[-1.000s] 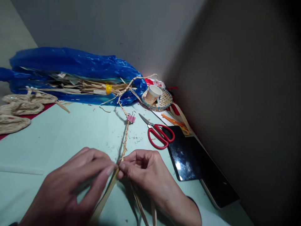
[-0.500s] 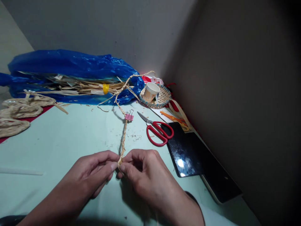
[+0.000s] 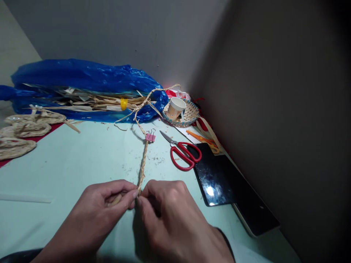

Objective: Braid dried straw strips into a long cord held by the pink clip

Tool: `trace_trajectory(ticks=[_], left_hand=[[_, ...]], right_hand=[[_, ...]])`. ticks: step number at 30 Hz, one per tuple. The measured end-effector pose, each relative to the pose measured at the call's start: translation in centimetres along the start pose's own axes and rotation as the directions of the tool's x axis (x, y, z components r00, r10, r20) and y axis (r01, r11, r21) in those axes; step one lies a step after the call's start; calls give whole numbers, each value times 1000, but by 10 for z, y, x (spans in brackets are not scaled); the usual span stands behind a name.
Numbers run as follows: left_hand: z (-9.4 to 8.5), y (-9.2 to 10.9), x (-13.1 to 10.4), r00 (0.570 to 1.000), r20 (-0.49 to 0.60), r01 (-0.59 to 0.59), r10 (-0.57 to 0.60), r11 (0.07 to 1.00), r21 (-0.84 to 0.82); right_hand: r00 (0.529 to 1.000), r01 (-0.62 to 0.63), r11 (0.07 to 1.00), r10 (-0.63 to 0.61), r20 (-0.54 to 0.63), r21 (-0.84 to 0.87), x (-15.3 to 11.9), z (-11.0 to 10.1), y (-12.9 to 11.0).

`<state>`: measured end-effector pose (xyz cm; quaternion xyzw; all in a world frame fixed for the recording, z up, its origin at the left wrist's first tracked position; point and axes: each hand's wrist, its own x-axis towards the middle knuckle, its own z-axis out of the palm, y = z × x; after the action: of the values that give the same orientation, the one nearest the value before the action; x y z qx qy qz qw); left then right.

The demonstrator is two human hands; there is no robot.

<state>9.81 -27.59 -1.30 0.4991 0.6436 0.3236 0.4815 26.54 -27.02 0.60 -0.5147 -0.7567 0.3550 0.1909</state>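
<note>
A thin straw braid (image 3: 143, 164) runs from a pink binder clip (image 3: 150, 137) down to my fingers, and its other part curves away behind the clip onto a blue plastic bag. My left hand (image 3: 109, 208) is closed, thumb and forefinger pinching the near end of the braid, with a bit of straw showing inside the palm. Beside it, my right hand (image 3: 170, 212) is closed too, its thumb and fingertips pressed to the same end from the right. The strand tips between the fingers are mostly hidden.
Red-handled scissors (image 3: 186, 156) lie right of the braid, beside a dark phone (image 3: 215, 182) and a larger dark device (image 3: 257, 208). Behind are a basket (image 3: 192, 113) with a paper cup (image 3: 176, 107), and the blue bag (image 3: 82, 73) of straw. Woven pieces (image 3: 18, 146) lie left.
Both hands have shifted slightly down. My left hand has turned so that straw shows in its palm, and my right hand has rolled further over the braid's end.
</note>
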Motion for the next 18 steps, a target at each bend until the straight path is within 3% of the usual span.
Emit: trace_trajectory(ticks=[4,7,11,13,15,18], left_hand=[[-1,-2,-1,999,-17,41,-43,997,-72],[-5,-8,-1,993,45,119,-114,983,-141],[-7,-11,-1,987,77,159,-144,954,-256],[-8,-10,-2,989,71,148,-133,949,-278],[-9,-9,-2,984,101,172,-148,933,-315],[-9,-9,-2,970,152,236,-191,895,-378]], right_hand=[[970,240,963,-243,-14,-126,-6,26,9],[937,338,910,-350,-10,-241,-7,42,19],[897,439,838,-427,113,-323,-8,37,18],[929,370,891,-363,76,-264,-6,24,11],[979,199,975,-201,-18,-95,-3,10,4],[995,-16,983,34,-97,184,8,-4,0]])
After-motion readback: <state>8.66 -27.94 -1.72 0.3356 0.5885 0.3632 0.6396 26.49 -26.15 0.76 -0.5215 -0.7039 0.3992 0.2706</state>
